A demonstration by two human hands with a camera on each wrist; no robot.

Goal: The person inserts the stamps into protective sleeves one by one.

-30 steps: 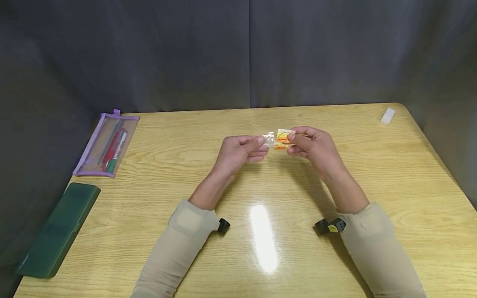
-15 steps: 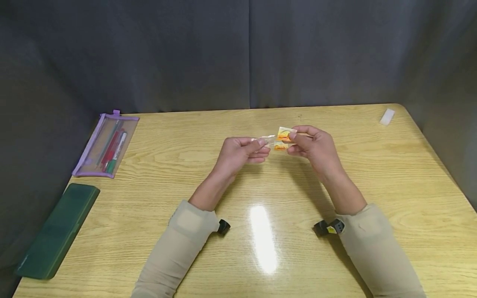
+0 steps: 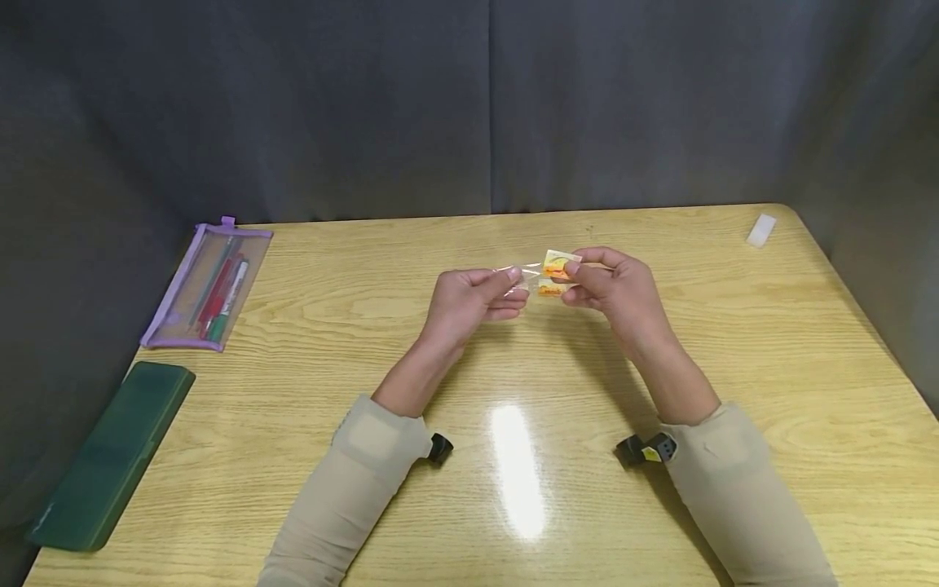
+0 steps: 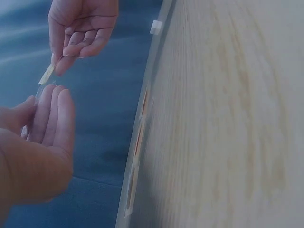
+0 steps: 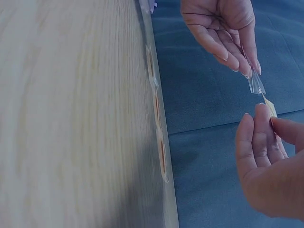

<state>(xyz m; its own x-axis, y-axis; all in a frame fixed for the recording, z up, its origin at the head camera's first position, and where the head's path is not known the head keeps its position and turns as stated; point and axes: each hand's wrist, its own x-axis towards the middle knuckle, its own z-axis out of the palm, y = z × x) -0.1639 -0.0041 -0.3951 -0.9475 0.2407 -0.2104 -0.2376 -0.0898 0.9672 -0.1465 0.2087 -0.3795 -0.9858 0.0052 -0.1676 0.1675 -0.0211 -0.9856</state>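
Above the middle of the table, my left hand point(image 3: 469, 298) pinches a clear plastic wrapper point(image 3: 531, 271) between thumb and fingers. Facing it, my right hand point(image 3: 619, 292) pinches a small yellow-and-orange printed card piece point(image 3: 559, 264), possibly a folded sleeve, partly covered by the thumb. The wrapper's free end reaches close to the card piece. In the right wrist view the wrapper point(image 5: 256, 84) hangs from the left fingertips, just above the card piece point(image 5: 270, 107). From the left wrist, the card piece point(image 4: 46, 74) appears edge-on.
A purple-edged mesh pouch point(image 3: 176, 314) with several pens lies at the table's far left. Nearer on that side is a dark green case point(image 3: 113, 456). At the far right corner sits a small white block point(image 3: 761, 231). Dark curtains point(image 3: 352, 114) enclose the wooden table point(image 3: 807, 342).
The crinkled wrapper between the hands has shifted left and now lies flatter across the left fingers. The card piece has tilted slightly in the right hand. Both arms stay nearly still.
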